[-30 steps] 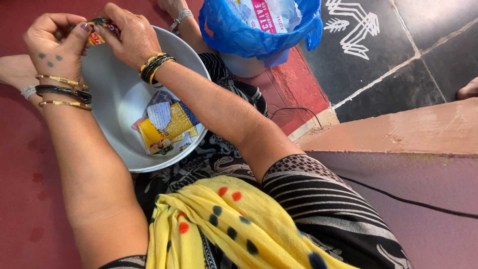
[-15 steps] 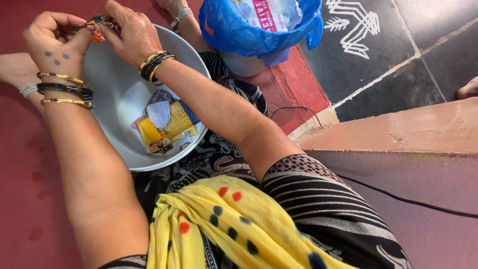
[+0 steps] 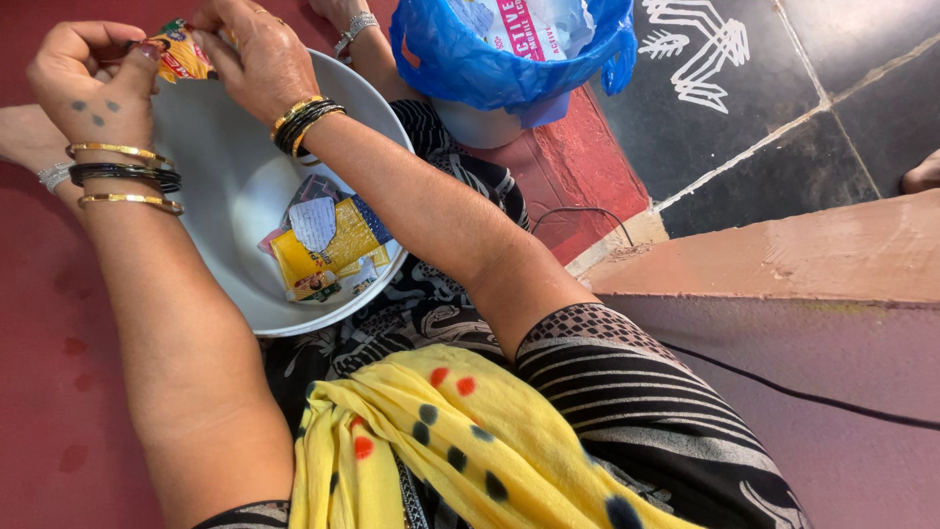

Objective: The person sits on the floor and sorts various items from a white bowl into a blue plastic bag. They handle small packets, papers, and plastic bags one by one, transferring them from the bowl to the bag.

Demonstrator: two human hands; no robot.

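Red floor point(image 3: 39, 323): you sit on it, legs under a black patterned garment, a yellow dotted scarf point(image 3: 441, 441) across your lap.

White bowl point(image 3: 225, 196): rests on your lap, holding a loose heap of empty yellow and foil sachets point(image 3: 323, 250). Unchanged from a second ago.

Blue-lined bin point(image 3: 490, 59): stands just beyond the bowl, with crumpled packaging inside. Unchanged.

Left hand point(image 3: 88, 83): closed, thumb and fingers pinching one end of the small sachet. It has drifted slightly left and up since a second ago.

Right hand point(image 3: 250, 59): closed, fingertips pinching the other end of the same sachet.

Small red-and-yellow sachet point(image 3: 181, 54): held between both hands above the far rim of the bowl. A second ago it sat bunched and mostly hidden between your fingers; now more of its yellow face shows, stretched wider. Judged: you are pulling it open or tearing it, with the tear not yet visibly complete.
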